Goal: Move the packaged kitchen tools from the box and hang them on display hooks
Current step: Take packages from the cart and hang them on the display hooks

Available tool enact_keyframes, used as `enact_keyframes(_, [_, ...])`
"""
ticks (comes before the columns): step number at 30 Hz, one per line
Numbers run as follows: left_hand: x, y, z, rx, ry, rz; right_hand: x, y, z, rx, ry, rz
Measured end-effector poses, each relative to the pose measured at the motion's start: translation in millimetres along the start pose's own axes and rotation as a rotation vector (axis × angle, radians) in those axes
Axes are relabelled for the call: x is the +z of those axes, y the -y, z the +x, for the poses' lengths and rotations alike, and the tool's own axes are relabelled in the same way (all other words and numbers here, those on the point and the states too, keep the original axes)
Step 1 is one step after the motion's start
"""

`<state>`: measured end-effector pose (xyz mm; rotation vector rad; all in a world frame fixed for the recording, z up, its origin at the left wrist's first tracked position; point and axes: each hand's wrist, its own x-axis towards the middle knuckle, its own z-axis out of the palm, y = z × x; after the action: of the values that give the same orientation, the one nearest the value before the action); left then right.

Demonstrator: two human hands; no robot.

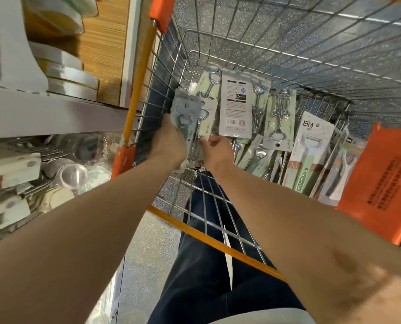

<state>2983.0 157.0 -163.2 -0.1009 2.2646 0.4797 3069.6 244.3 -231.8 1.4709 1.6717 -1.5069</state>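
Head view, the only one. It looks down into a silver wire shopping cart (pixel 241 31) with orange trim. No box as such is in frame; the cart holds the stock.

Left hand (pixel 169 139) grips a bundle of pale green carded corkscrew packs (pixel 192 111) with clear blisters and steel tools. Its fingers are wrapped round the lower half, and the bundle is upright over the cart's near-left corner. Right hand (pixel 217 149) is just beside it with fingers curled at the bundle's lower edge. I can't tell whether it is pinching a pack or only touching one.

Progress, my read: gathering phase.
- Done: one bundle is picked up.
- Nothing is visibly hung, and no display hooks are in frame.
- Left: collect the rest, carry them over, and hang each by its punched tab.

Counts:
- Bundle in hand: at least two cards by the tabs. The exact number is hidden.
- Loose corkscrew packs lying in the cart: four are clear along the top, one of them a white face-down pack with barcode (pixel 235 106). More overlap below and can't be counted.
- Peelers: two. One is a white carded peeler pack (pixel 309 146); the other peeler pack (pixel 342 174) is just right of it.
- Orange printed panel (pixel 386 178) at the cart's right: one.
- Grey metal shelf (pixel 54 113) on the left: its goods are blurred and not counted.
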Motion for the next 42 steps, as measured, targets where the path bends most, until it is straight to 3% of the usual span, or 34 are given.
enact_keyframes(4, [3.6,6.2,4.4,-0.002,0.005,-0.043,0.3,-0.7,-1.1,0.067,0.026,0.095])
enact_keyframes(9, [8.5,7.7,8.6,-0.041,-0.014,-0.192,-7.5,-0.8,-15.8,-0.017,0.158,0.108])
enact_keyframes(16, [10.1,-11.1,2.0,-0.046,0.008,-0.336,-21.8,6.3,-37.8,-0.071,0.075,0.19])
enact_keyframes(26, [34.1,-70.7,-3.5,0.037,0.008,-0.226,-86.3,21.6,-40.6,0.013,0.014,0.349])
enact_keyframes(32, [51.4,-99.0,10.3,-0.049,0.071,-0.3,-128.0,24.1,-32.5,0.013,0.038,0.393])
enact_keyframes(34, [57.7,-104.8,13.5,-0.07,0.084,-0.307,-140.8,17.6,-26.2,0.091,-0.038,0.462])
enact_keyframes(37, [66.7,-109.2,16.7,-0.085,0.097,-0.31,-151.5,-2.8,-8.4,0.416,-0.144,0.579])
enact_keyframes(39, [70.3,-110.4,18.1,-0.101,0.101,-0.319,-153.4,-14.5,-2.2,0.585,-0.104,0.622])
enact_keyframes(42, [73.3,-108.4,25.6,-0.115,0.116,-0.315,-152.8,-19.0,6.3,0.637,-0.052,0.692])
